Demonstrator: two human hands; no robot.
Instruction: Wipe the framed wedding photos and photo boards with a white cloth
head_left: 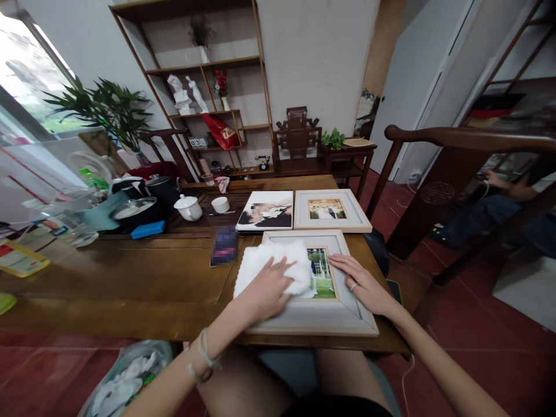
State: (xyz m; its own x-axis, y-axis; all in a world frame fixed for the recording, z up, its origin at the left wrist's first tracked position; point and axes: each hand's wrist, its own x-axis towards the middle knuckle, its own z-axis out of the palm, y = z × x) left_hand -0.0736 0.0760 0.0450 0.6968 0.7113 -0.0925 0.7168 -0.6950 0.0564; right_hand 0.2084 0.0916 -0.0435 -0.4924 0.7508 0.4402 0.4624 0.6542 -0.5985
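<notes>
We take the step in hand to be wiping down the picture frame (289,325), which lies flat on the tabletop (152,284) at the lower middle of the view. Our left grip (270,288) is spread loosely, fingers extended over the white cloth (252,269) and pressing on it rather than clenching it. Our right grip (369,288) is open too, grasping nothing, its fingers laid along the right side of the frame. In our judgement the next move calls for light, even pressure through the cloth, while the right grip steadies the border. The frame sits beneath both grips; the cloth covers much of its left half, directly under the left fingers, and the right part of the photo (325,288) shows between our hands. Just beyond, towards the centre right, lies a second frame (358,213), with a print (260,202) beside it on the left.
</notes>
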